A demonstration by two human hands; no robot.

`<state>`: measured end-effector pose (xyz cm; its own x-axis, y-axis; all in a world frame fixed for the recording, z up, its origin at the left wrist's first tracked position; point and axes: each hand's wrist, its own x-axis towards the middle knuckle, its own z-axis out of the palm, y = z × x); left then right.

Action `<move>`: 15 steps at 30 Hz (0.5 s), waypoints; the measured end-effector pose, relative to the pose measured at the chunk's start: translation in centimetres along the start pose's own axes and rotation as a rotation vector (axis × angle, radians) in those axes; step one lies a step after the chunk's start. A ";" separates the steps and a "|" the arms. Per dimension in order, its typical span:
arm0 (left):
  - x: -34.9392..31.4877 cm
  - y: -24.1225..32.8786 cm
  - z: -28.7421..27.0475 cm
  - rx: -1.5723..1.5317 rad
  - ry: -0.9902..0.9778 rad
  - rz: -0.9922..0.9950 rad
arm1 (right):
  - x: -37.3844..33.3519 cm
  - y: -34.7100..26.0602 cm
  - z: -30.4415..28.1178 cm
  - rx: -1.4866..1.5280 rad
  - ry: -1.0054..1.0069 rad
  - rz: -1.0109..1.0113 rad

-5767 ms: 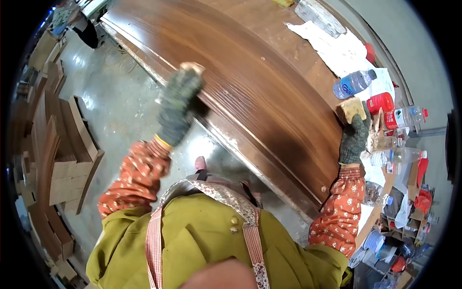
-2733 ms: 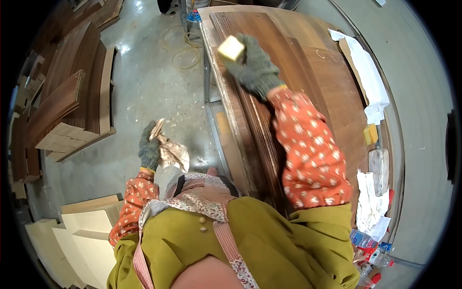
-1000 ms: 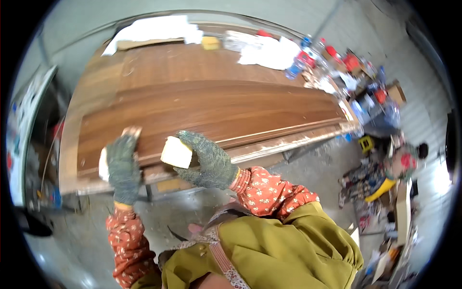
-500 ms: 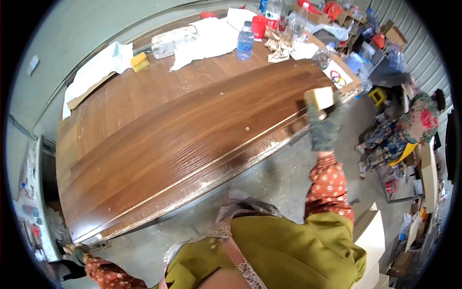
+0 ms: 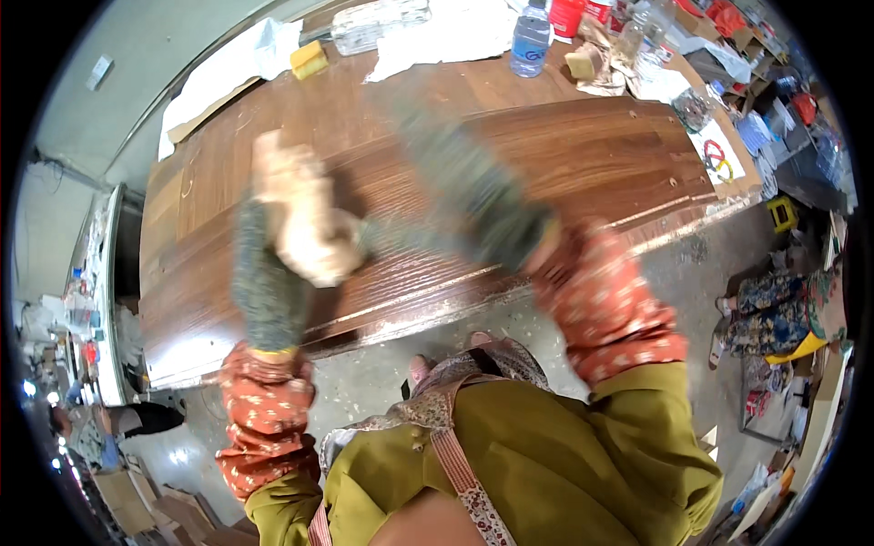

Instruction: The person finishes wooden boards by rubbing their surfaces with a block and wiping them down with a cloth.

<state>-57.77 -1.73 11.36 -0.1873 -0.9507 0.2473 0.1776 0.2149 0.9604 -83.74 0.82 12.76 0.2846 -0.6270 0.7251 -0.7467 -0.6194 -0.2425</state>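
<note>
- Left grip closed round a crumpled tan wad, over the left part of the panel; blur hides whether the wad touches it.
- Right grip stretched over the panel's middle, toward its far edge; too blurred for me to tell how open it is or whether it holds anything.
- Panel lies flat on the table; bottle and yellow sponge stand clear beyond its far edge.
- Best, I judge: wad pressed flat, long even strokes along the panel's grain, sleeves kept off.

Glossy grained wood panel, smooth clear plastic bottle
</note>
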 end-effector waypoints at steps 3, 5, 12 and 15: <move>1.4 -0.8 4.1 -0.006 -0.466 0.172 | -2.1 -4.2 3.0 0.059 0.151 0.146; 3.0 0.1 5.3 -0.578 -0.628 -0.600 | -4.9 -2.0 3.7 0.192 0.304 0.256; 9.8 -6.1 -1.8 1.371 -0.345 0.368 | -4.6 -10.3 4.8 -0.081 0.267 0.045; 9.2 -7.2 -0.9 1.281 -0.399 0.525 | -6.4 -10.8 8.3 -0.147 0.139 0.112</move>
<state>-59.91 -12.23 6.57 -0.6646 -0.6213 0.4151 -0.6243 0.7670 0.1482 -72.55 7.60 5.37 0.1170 -0.6109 0.7830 -0.8513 -0.4677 -0.2377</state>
